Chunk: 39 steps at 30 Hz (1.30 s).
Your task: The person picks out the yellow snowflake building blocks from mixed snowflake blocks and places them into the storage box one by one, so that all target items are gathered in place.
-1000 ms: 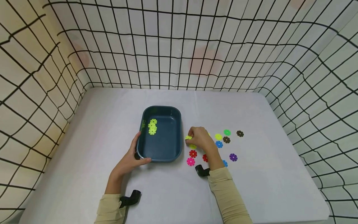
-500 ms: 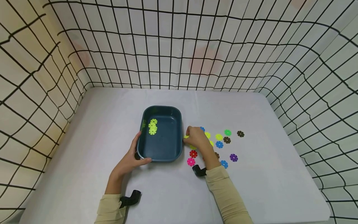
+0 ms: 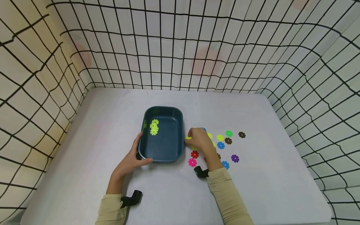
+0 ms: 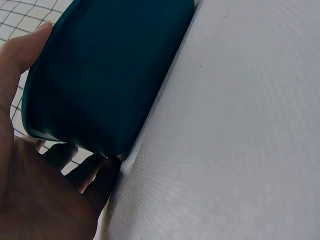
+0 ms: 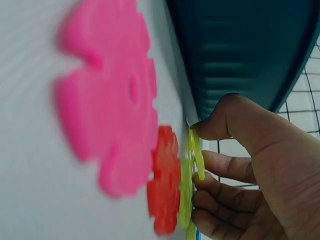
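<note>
My left hand (image 3: 130, 162) grips the near left corner of a dark blue plastic tray (image 3: 168, 143), thumb on the front rim and fingers along the left side. In the left wrist view those fingers curl against the tray's outer wall (image 4: 100, 75). Several yellow snowflake discs (image 3: 153, 128) lie in a cluster inside the tray. Just right of the tray, my right hand (image 3: 200, 139) pinches a yellow snowflake disc (image 5: 198, 157) between thumb and fingers, low over the table. Another yellow disc (image 5: 185, 192) lies beneath it, beside a red disc (image 5: 164, 180) and a pink disc (image 5: 110, 100).
More discs spread to the right on the white table: blue (image 3: 220, 145), green (image 3: 229, 133), brown (image 3: 242, 134), purple (image 3: 235, 158) and yellow (image 3: 220, 137). The right forearm partly covers some. A black wire grid (image 3: 174, 65) encloses the back and sides.
My right hand has shifted slightly left towards the tray while pinching the yellow disc, then hardly moved over the last half second. The left hand and tray stay in place.
</note>
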Each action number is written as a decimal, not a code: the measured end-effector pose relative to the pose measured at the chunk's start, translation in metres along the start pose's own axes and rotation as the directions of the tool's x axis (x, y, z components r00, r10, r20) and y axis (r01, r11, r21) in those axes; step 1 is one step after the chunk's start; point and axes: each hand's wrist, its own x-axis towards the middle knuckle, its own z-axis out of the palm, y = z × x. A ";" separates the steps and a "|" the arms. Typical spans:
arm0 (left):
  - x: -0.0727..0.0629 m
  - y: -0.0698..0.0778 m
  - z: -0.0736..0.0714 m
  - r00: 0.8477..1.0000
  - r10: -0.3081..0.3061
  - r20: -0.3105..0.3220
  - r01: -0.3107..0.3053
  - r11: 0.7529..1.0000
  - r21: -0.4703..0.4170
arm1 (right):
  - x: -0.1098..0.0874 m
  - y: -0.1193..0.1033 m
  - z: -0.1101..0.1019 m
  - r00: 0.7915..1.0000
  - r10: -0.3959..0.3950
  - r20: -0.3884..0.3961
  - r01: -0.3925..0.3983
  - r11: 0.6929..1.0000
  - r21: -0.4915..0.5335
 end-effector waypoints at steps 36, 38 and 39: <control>0.001 0.000 -0.001 1.000 -0.013 0.003 0.013 1.000 0.016 | -0.010 0.002 -0.025 0.974 -0.147 -0.172 0.156 0.987 0.036; 0.001 0.000 -0.001 1.000 -0.014 0.004 0.014 1.000 0.013 | -0.009 -0.001 -0.029 0.970 -0.161 -0.180 0.168 0.985 0.027; 0.001 0.000 -0.001 1.000 -0.013 0.006 0.013 1.000 0.009 | -0.009 -0.002 -0.031 0.970 -0.164 -0.180 0.171 0.985 0.025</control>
